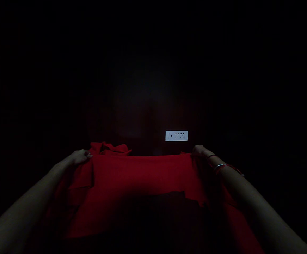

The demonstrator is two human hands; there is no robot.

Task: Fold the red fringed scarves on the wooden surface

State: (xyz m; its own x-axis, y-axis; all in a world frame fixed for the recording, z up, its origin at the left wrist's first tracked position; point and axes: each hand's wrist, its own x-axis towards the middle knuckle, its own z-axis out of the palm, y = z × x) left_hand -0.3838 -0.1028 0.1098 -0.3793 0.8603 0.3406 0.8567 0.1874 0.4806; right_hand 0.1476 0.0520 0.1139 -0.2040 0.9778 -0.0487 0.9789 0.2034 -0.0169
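Observation:
A red cloth (140,173), perhaps a garment, is stretched between my two hands with its far edge drawn nearly straight. At its far left corner my left hand (80,157) is closed, pinching the fabric. My right hand (199,150), with bracelets at the wrist, grips the far right corner. Behind the left end, part of the red fabric (111,148) lies bunched and crumpled. Loose folds hang below both hands. Deep shadow hides much of the near part of the cloth, so its full shape cannot be made out.
A white wall socket plate (176,135) shows beyond the cloth, right of the middle. The surroundings are almost black, and the surface around the cloth is too dark to make out.

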